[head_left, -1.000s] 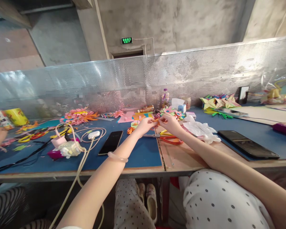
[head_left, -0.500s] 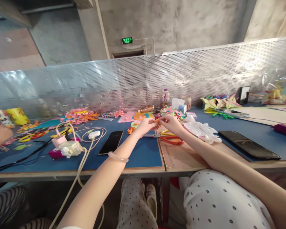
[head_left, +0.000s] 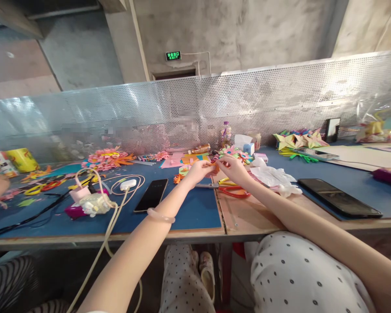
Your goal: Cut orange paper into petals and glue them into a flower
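The tabletop (head_left: 189, 213) has a soft-looking blue mat. The phone (head_left: 151, 194) is shiny black glass. The screen (head_left: 280, 100) is holey metal.

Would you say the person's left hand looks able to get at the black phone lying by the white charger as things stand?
Probably yes. The black phone lies flat and uncovered on the blue mat, just beside the left forearm. But the left hand is pinching a small orange paper piece together with the right hand, so it is occupied.

Both hands meet over the middle of the table (head_left: 195, 213). The left hand (head_left: 198, 171) and right hand (head_left: 235, 167) pinch a small orange paper piece (head_left: 216, 165). Orange scissors (head_left: 233, 190) lie just below.
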The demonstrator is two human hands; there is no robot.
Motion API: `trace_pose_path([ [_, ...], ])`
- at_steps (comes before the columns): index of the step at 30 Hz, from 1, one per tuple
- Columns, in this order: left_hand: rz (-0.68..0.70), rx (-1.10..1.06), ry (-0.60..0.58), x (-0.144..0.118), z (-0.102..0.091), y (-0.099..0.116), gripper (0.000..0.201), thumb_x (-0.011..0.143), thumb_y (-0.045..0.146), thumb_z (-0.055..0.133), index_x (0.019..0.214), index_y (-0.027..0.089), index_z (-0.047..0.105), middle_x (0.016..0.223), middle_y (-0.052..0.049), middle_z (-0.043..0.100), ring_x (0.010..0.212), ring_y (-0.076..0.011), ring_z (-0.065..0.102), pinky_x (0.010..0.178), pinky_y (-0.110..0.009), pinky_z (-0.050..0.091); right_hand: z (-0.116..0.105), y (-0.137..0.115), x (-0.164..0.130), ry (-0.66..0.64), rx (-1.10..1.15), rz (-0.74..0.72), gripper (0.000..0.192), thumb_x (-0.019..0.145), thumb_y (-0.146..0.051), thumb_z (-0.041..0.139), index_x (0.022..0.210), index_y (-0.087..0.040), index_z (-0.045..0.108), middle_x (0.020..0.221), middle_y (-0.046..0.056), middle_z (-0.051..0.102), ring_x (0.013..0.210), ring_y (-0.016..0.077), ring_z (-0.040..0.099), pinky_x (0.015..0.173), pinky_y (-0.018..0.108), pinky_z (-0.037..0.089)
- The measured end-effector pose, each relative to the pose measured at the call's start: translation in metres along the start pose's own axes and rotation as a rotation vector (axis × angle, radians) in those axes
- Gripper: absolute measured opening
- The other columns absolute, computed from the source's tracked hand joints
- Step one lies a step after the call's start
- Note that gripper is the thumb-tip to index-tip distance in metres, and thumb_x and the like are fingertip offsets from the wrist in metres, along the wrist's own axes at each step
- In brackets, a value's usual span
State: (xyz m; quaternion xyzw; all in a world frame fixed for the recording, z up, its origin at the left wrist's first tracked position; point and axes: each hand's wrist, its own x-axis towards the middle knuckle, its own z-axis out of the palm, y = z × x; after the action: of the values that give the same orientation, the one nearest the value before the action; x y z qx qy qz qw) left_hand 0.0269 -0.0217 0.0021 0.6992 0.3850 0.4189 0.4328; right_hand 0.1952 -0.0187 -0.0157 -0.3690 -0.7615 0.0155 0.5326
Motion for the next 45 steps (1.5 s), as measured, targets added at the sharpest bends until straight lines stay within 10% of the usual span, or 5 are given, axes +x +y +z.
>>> trace_pose_path([
  [45,-0.049,-0.073,-0.018,0.002,-0.001,-0.004,0.013,0.079,0.024,0.066,0.085,0.012,0.067,0.08,-0.009,0.073,0.072,-0.0147,0.069,0.075,-0.03,0.054,0.0,0.006,0.0,-0.07,0.09,0.061,0.012,0.079,-0.025,0.055,0.075,-0.02,0.066,0.077,0.003,0.065,0.069,0.0159,0.056,0.067,0.031,0.045],
])
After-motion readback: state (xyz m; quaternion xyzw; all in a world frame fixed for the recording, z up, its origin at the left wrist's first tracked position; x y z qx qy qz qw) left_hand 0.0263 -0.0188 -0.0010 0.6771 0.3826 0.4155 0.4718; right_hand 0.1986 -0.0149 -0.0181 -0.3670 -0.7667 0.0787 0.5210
